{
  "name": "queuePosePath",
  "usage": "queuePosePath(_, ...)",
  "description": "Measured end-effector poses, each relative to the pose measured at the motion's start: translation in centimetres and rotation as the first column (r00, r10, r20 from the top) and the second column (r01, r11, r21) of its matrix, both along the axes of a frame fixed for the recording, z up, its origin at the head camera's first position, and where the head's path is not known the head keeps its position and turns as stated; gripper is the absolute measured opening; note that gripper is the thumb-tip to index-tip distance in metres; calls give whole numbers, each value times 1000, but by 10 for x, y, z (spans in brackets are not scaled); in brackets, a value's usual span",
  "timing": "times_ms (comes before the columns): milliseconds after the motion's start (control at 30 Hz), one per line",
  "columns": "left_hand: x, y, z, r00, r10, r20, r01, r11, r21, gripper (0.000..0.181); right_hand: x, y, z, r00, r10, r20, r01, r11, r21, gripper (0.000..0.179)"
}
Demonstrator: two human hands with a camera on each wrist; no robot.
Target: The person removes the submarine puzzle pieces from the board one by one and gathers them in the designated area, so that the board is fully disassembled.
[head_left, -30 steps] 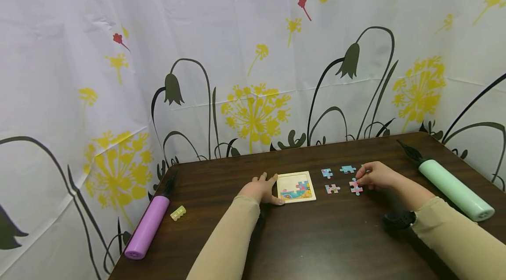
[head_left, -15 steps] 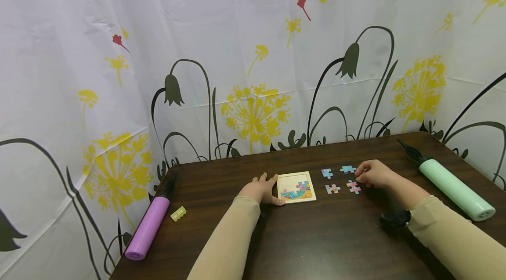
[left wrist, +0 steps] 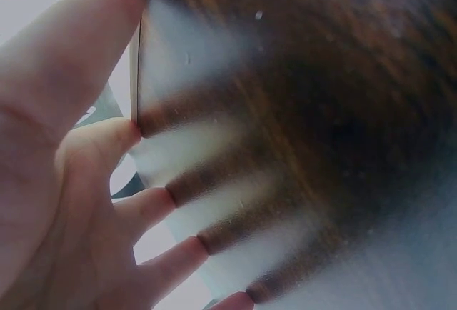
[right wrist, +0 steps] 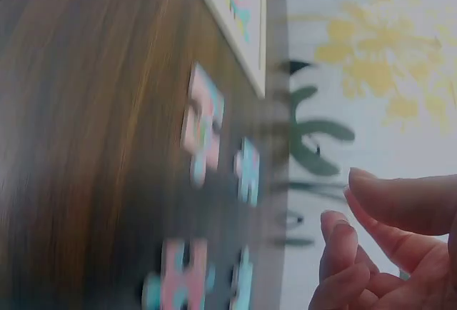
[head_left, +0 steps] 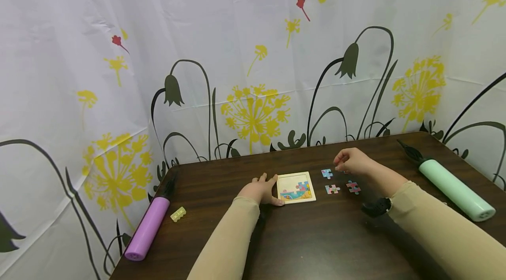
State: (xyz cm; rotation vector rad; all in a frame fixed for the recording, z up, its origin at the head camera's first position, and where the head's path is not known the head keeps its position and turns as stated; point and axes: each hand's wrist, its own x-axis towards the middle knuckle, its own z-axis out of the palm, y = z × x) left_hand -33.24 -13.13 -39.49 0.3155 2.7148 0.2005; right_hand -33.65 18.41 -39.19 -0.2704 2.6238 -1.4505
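Head view: right hand [head_left: 353, 161] just shifted leftward from beside the pink piece [head_left: 353, 187], partly hiding the blue piece [right wrist: 243, 285]. Thumb and fingertips bent, with a narrow gap at most; no piece showing there, yet impossible to tell whether pinching something thin. Pink piece slightly turned since a second ago; contents of the frame [head_left: 290, 182] unchanged, so probably straightening loose pieces, adding none. Left hand [head_left: 256, 191] spread wide at the frame's left edge. Pale wood frame on the dark table [head_left: 300, 236], colourful picture along bottom and right, bare upper left.
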Motion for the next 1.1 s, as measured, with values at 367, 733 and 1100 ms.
queuePosePath(367, 0, -2, 2, 1000, 6, 8, -6, 1000, 19, 96, -9, -66, -24, 997, 82, -8, -80, 992, 100, 14)
queuePosePath(733, -1, 0, 0, 1000, 9, 19, -10, 1000, 13, 96, -10, -89, -41, 998, 68, 13, -69, 990, 125, 28)
queuePosePath(1100, -1, 0, 0, 999, 19, 27, -19, 1000, 17, 96, -8, -97, -41, 997, 73, -1, -72, 984, 163, 29)
